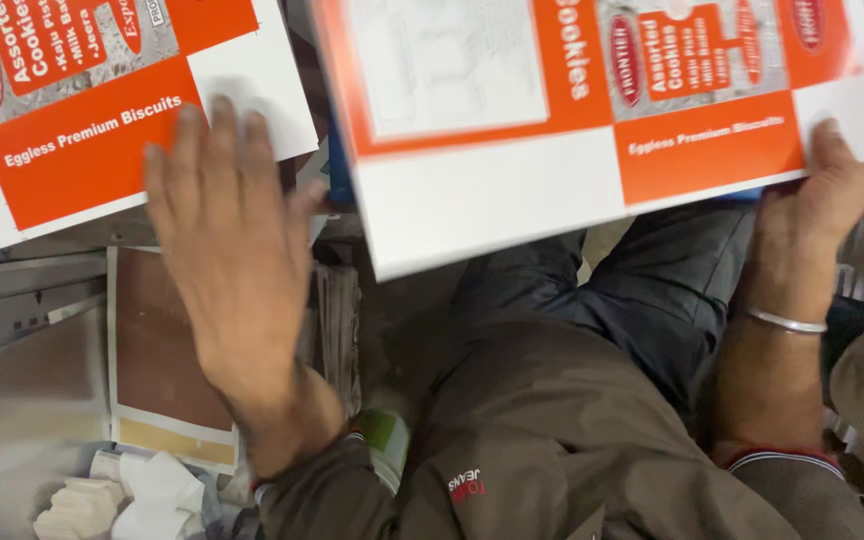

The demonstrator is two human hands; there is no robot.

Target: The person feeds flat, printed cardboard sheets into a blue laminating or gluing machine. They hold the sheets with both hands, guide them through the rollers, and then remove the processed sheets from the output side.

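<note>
Far left: a flat orange-and-white printed cardboard carton blank (82, 120) lies on a stack of grey board and paper. The left hand (227, 260) is spread flat, fingers extended and apart, fingertips resting on or just over the lower right corner of this blank. It grips nothing; motion blur prevents a firmer reading of contact.

Below the left hand: a brown sheet with a white and yellow border (157, 360), and at the bottom edge a pile of small white folded pieces (122, 500).

Centre to right: a second flat orange-and-white printed carton blank (572, 130) is held tilted above the person's dark trousers (642, 290) and brown jacket (572, 440). The right hand (822, 215), a metal bangle (787, 322) at the wrist, pinches its lower right edge, thumb on top, fingers hidden beneath.

Step in hand, as a judgement: handling blanks one at a time, one steadied, one carried. The next move calls for the left hand to support the carried blank's free edge so it does not sag.
</note>
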